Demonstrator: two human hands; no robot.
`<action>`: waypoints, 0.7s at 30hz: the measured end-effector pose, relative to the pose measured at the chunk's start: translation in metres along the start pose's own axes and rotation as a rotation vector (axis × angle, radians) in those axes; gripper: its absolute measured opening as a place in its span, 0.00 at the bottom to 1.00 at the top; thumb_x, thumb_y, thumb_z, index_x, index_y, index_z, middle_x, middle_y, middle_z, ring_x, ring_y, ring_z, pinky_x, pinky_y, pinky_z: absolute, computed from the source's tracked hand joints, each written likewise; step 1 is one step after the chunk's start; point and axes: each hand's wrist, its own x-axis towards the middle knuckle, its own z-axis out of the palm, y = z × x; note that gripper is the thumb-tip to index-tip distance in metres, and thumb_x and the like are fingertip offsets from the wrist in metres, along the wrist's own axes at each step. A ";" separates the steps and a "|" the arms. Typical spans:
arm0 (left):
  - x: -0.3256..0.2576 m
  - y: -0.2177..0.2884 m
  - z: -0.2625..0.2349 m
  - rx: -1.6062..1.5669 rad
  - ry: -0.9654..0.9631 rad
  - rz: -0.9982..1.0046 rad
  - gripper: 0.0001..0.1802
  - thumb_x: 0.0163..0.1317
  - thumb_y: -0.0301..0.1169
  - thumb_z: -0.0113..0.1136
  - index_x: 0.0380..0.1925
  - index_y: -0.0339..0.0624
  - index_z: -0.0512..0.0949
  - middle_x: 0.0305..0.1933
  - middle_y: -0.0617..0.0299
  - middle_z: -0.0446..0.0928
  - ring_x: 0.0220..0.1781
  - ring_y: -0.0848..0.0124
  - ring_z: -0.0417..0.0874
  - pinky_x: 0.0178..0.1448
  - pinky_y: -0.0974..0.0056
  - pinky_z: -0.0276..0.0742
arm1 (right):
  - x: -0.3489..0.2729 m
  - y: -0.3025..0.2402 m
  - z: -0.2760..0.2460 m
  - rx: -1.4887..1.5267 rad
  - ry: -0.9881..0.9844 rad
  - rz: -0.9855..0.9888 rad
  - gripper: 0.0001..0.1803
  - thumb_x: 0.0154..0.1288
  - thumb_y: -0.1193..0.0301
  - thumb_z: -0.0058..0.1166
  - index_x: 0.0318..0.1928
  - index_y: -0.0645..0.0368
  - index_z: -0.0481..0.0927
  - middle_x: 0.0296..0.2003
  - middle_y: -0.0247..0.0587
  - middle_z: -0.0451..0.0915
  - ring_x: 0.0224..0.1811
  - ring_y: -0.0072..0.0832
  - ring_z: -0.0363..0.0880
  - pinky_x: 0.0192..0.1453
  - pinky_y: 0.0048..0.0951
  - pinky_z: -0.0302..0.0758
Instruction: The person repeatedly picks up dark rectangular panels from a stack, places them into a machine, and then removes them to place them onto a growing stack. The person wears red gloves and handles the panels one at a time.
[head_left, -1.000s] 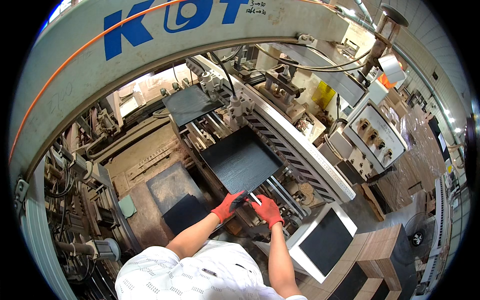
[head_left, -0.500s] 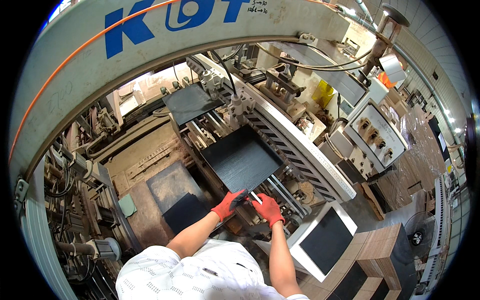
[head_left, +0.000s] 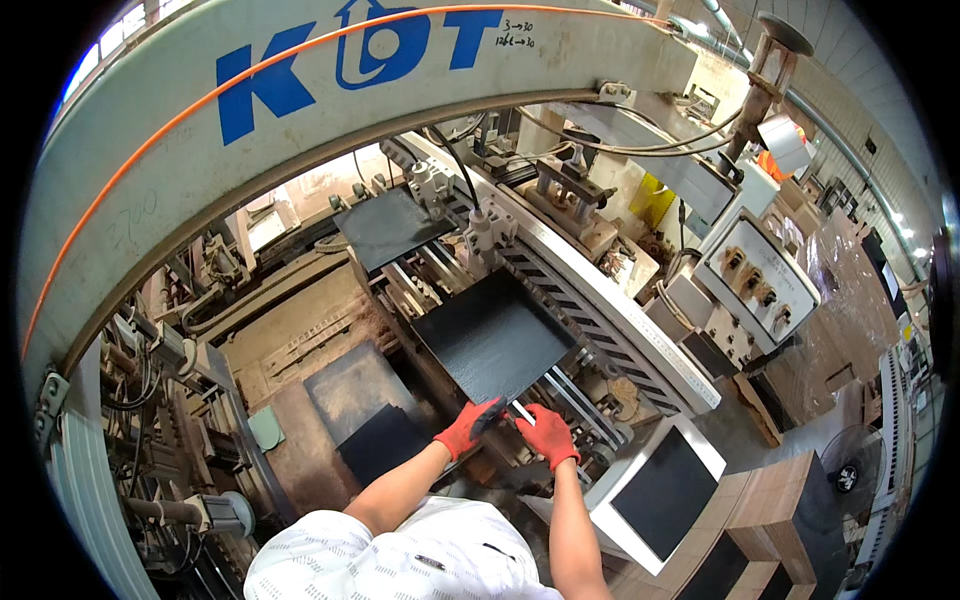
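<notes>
A square black panel (head_left: 495, 330) lies flat on the machine's rails, its near corner toward me. At that corner is my left hand (head_left: 466, 428) in a red glove with a dark palm side. Its fingers are closed; what they hold is hidden. Just to the right, my right hand (head_left: 548, 436), also red-gloved, is closed around a slim white piece (head_left: 521, 411) that sticks out toward the panel. Whether this piece touches the panel I cannot tell. A second dark panel (head_left: 395, 228) rests farther back on the rails.
A pale overhead beam (head_left: 160, 150) with an orange hose spans the far side. Dark sheets (head_left: 380, 440) lie on a dusty machine bed at left. A long white guide rail (head_left: 610, 310) runs along the right. Nearby are a control box (head_left: 765, 275), a white-framed dark screen (head_left: 655, 495) and stacked boards (head_left: 780, 520).
The whole scene sits slightly lower and farther right as my head view shifts. Both hands keep their places at the panel's near corner, and the panel has not visibly moved.
</notes>
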 end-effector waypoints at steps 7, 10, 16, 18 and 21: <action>0.000 0.001 0.001 -0.037 -0.005 -0.031 0.16 0.77 0.40 0.62 0.49 0.37 0.83 0.46 0.57 0.86 0.48 0.64 0.90 0.54 0.59 0.88 | 0.002 0.009 0.008 -0.034 0.080 -0.060 0.27 0.64 0.50 0.61 0.54 0.56 0.86 0.46 0.51 0.88 0.51 0.51 0.87 0.55 0.47 0.81; 0.002 -0.001 -0.003 -0.046 0.023 -0.033 0.16 0.77 0.40 0.62 0.50 0.38 0.82 0.47 0.56 0.85 0.50 0.64 0.89 0.56 0.58 0.88 | 0.002 0.006 0.006 -0.029 0.051 -0.044 0.27 0.63 0.50 0.61 0.54 0.56 0.85 0.46 0.51 0.88 0.51 0.50 0.87 0.55 0.46 0.80; -0.001 0.002 -0.001 0.000 -0.011 -0.041 0.16 0.77 0.39 0.62 0.53 0.37 0.81 0.49 0.56 0.85 0.52 0.64 0.89 0.59 0.59 0.86 | 0.001 0.002 0.004 -0.028 0.043 -0.014 0.27 0.63 0.51 0.61 0.55 0.56 0.85 0.45 0.51 0.89 0.50 0.48 0.88 0.55 0.43 0.80; -0.004 0.004 0.000 0.038 -0.043 -0.001 0.16 0.77 0.38 0.63 0.54 0.37 0.81 0.50 0.56 0.85 0.53 0.65 0.88 0.60 0.60 0.86 | 0.000 0.004 0.005 -0.033 0.057 -0.019 0.27 0.63 0.51 0.61 0.55 0.56 0.86 0.44 0.51 0.89 0.50 0.48 0.88 0.55 0.43 0.80; -0.007 0.006 0.001 0.182 -0.082 0.098 0.17 0.76 0.37 0.64 0.55 0.36 0.81 0.49 0.57 0.85 0.54 0.67 0.88 0.61 0.61 0.85 | 0.000 0.007 0.007 -0.030 0.075 -0.021 0.27 0.63 0.51 0.61 0.55 0.56 0.86 0.44 0.50 0.89 0.50 0.48 0.88 0.54 0.43 0.81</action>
